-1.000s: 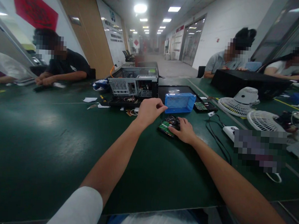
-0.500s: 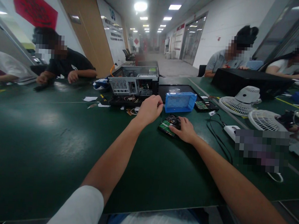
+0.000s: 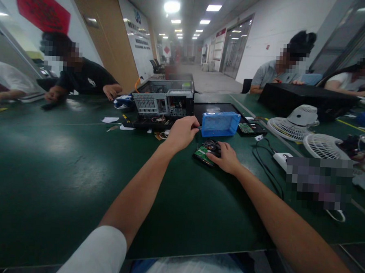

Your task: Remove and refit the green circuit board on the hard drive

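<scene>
A hard drive [image 3: 203, 150] with a green circuit board lies on the green table. My right hand [image 3: 226, 158] grips its right side, thumb across the near part and fingers around the far edge. Beyond and left of the drive, my left hand [image 3: 184, 132] is raised with thumb and fingers pinched together. Something thin and small seems to be between the fingertips, too small to name. Just right of those fingertips a blue plastic bin [image 3: 219, 126] stands on its side, its opening facing me.
An opened computer case [image 3: 162, 101] stands behind my left hand. A second circuit-board device [image 3: 250, 129] lies right of the bin. Farther right are a black cable [image 3: 268, 169], a white power strip [image 3: 282, 159] and fan parts [image 3: 293, 126]. Other people sit at both sides.
My left hand has barely shifted, its fingers turning slightly at the fingertips. My right hand and the hard drive stay in place. The person at left has moved a hand outward.
</scene>
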Available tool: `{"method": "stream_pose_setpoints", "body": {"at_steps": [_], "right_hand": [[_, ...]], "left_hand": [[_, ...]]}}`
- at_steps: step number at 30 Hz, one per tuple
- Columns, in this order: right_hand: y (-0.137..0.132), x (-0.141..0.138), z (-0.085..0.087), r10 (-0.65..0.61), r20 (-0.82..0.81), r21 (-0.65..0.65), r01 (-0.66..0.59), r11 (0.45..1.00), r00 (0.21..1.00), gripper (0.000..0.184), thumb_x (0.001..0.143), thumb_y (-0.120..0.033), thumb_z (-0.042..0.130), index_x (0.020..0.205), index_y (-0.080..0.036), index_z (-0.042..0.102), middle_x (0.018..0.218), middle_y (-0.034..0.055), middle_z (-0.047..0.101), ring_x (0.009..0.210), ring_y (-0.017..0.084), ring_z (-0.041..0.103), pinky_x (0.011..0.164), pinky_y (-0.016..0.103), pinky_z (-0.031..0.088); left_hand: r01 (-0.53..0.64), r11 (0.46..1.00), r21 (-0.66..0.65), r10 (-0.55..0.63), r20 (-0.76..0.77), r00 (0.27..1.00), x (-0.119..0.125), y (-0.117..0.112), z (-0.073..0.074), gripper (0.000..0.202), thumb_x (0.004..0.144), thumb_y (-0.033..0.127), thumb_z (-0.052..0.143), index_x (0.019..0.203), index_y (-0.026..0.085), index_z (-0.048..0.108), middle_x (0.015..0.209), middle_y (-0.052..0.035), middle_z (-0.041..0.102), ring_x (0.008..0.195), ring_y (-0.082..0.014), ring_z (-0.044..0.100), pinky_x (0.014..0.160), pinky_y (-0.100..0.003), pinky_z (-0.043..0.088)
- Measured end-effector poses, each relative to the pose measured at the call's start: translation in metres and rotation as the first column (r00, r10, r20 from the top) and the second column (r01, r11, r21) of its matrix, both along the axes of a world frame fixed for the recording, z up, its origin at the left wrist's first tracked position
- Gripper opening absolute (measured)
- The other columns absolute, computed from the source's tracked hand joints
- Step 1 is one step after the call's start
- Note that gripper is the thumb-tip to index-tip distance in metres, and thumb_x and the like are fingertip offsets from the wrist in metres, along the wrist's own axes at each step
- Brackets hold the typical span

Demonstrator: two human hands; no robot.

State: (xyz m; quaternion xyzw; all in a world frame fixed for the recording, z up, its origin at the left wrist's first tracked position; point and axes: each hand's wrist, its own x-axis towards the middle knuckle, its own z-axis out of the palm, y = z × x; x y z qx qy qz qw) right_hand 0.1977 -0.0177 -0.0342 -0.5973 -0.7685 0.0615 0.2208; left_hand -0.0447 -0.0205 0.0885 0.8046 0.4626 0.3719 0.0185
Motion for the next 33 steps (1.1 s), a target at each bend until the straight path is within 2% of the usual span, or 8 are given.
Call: {"method": "stream_pose_setpoints", "body": {"at_steps": [7,13,17,22,30,33], "right_hand": [[0.001,0.000,0.000,0.006,-0.001,0.008,-0.006,1.000,1.000,0.090,0.085,-0.077,0.050,0.150,-0.015,0.042,0.145,0.0198,0.049,0.133,0.037,0.048,0.112,0.051,0.034],[-0.001,-0.001,0.001,0.000,-0.002,0.009,0.000,1.000,1.000,0.088,0.085,-0.076,0.052,0.149,-0.016,0.043,0.145,0.0192,0.049,0.134,0.037,0.048,0.112,0.051,0.034],[0.000,-0.001,0.000,0.003,0.002,0.016,-0.003,1.000,1.000,0.087,0.086,-0.076,0.051,0.148,-0.016,0.044,0.145,0.0193,0.050,0.134,0.037,0.048,0.112,0.050,0.035],[0.000,0.000,-0.001,0.012,-0.001,0.017,-0.012,1.000,1.000,0.087,0.086,-0.077,0.050,0.148,-0.015,0.044,0.145,0.0197,0.049,0.134,0.037,0.047,0.112,0.050,0.035],[0.001,0.000,-0.001,0.017,0.011,0.027,-0.017,0.999,1.000,0.086,0.086,-0.077,0.051,0.146,-0.015,0.047,0.142,0.0196,0.051,0.131,0.037,0.050,0.110,0.050,0.037],[0.001,0.000,-0.002,0.019,0.012,0.031,-0.019,0.999,1.000,0.085,0.086,-0.077,0.050,0.145,-0.016,0.047,0.142,0.0194,0.051,0.130,0.037,0.051,0.109,0.049,0.038]], "left_hand": [[-0.023,1.000,0.005,0.023,-0.017,1.000,0.004,0.001,0.000,0.008,0.087,0.013,0.068,0.092,0.020,0.068,0.098,-0.0053,0.073,0.093,-0.0214,0.068,0.090,-0.037,0.053],[0.057,0.998,0.039,-0.059,0.037,0.998,0.009,0.000,-0.003,0.012,0.084,0.022,0.076,0.087,0.018,0.065,0.099,-0.0057,0.070,0.094,-0.0198,0.066,0.087,-0.034,0.052],[0.084,0.996,0.017,-0.084,0.064,0.994,0.014,-0.004,-0.002,0.016,0.083,0.024,0.078,0.084,0.018,0.063,0.097,-0.0048,0.069,0.092,-0.0193,0.065,0.085,-0.034,0.052],[0.124,0.992,-0.016,-0.122,0.093,0.988,0.014,-0.008,-0.001,0.011,0.085,0.023,0.074,0.081,0.019,0.064,0.094,-0.0026,0.070,0.089,-0.0180,0.064,0.081,-0.032,0.052],[0.043,0.999,-0.014,-0.042,0.062,0.997,0.006,-0.003,-0.001,0.002,0.087,0.020,0.071,0.088,0.021,0.069,0.091,-0.0010,0.074,0.085,-0.0187,0.067,0.080,-0.031,0.051],[0.029,1.000,-0.005,-0.029,0.045,0.999,0.006,-0.001,-0.002,0.006,0.089,0.017,0.068,0.093,0.020,0.071,0.093,-0.0022,0.075,0.086,-0.0194,0.069,0.080,-0.032,0.050]]}}
